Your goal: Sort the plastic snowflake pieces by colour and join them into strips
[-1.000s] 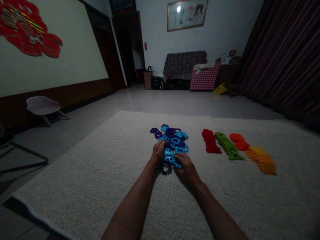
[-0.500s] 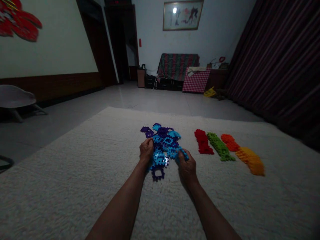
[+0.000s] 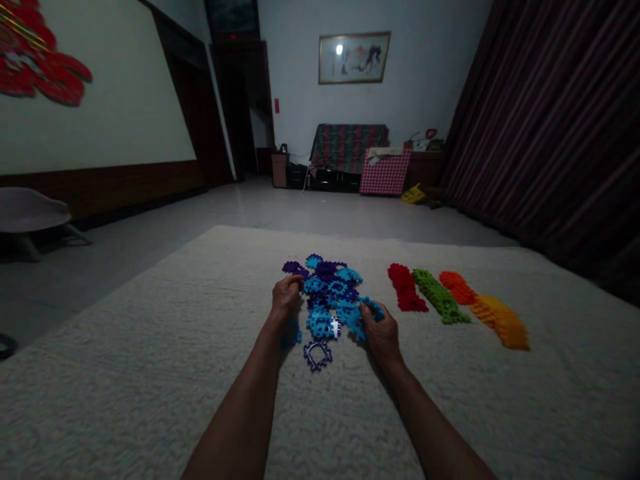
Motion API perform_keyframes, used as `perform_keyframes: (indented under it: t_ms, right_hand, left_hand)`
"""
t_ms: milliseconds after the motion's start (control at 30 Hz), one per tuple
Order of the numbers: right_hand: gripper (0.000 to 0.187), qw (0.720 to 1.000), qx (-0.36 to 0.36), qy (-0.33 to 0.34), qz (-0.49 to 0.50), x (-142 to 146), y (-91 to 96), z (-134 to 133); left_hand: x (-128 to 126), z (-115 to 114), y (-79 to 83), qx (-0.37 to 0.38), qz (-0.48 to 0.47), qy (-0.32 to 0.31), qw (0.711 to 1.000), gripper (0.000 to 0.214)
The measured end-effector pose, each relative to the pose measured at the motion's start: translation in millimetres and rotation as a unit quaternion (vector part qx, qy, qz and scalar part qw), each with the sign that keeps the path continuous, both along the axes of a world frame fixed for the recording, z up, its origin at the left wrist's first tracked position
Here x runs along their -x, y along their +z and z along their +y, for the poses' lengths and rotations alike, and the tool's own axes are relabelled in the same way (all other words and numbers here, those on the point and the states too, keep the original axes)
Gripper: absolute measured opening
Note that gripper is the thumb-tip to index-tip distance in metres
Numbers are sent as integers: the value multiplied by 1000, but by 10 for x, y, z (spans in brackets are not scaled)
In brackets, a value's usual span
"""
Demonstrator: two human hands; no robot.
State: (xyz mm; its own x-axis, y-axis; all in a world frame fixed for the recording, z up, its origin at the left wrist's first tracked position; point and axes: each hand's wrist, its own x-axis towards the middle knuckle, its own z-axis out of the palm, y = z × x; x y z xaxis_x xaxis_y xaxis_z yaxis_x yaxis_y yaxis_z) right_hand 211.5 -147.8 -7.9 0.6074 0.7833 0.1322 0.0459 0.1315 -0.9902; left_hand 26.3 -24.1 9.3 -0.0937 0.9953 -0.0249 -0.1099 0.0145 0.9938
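Note:
A heap of toothed plastic building pieces [image 3: 327, 290], light blue and dark purple, lies on the pale mat. My right hand [image 3: 383, 333] is at the heap's right side, thumb and fingers closed on light blue building pieces [image 3: 356, 323]. At the left edge, my left hand [image 3: 286, 299] has its fingers curled together beside the purple pieces; what they grip, if anything, is hidden. Below that hand, partly behind the wrist, shows another light blue piece [image 3: 291, 333]. A purple square frame piece [image 3: 317, 355] lies flat between my forearms, nearest me.
To the right lie rows of similar pieces: red [image 3: 407, 288], green [image 3: 440, 297], orange [image 3: 457, 287] and yellow-orange [image 3: 503, 321]. The textured mat [image 3: 150, 373] spreads over the tiled floor. A pale chair [image 3: 33, 210] stands far left; a dark curtain [image 3: 525, 133] hangs right.
My left hand has shifted slightly left, away from the light blue pieces. My right hand has moved a little right with its pieces. The camera view has tilted up.

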Motion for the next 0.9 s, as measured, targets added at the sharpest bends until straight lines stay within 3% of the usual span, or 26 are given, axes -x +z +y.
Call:
perform_keyframes:
  t_ms: [167, 267, 333, 433, 600, 733, 833, 900]
  right_hand:
    - [48, 997, 8, -27, -78, -197, -8, 58]
    - [38, 975, 45, -41, -212, -440, 28, 183]
    - [28, 943, 94, -29, -317, -595, 66, 290]
    - [16, 920, 126, -25, -370, -756, 104, 435]
    - [31, 901, 146, -2, -409, -843, 80, 486]
    - [47, 849, 46, 31, -526, -619, 99, 354]
    - [41, 818, -40, 89, -567, -180, 184, 222]
    - [36, 796, -58, 150, -584, 169, 246, 147]
  left_hand:
    - [91, 32, 189, 68, -156, 13, 985, 25]
    - [135, 84, 128, 61, -120, 63, 989, 27]
    - [165, 112, 56, 61, -83, 81, 991, 31]
    - [197, 127, -34, 68, -51, 83, 993, 35]
    - [203, 127, -119, 66, -31, 65, 995, 36]
    - [178, 152, -171, 67, -65, 53, 994, 33]
    - [168, 157, -182, 72, -81, 61, 992, 28]
    - [173, 152, -169, 76, -89, 64, 991, 26]
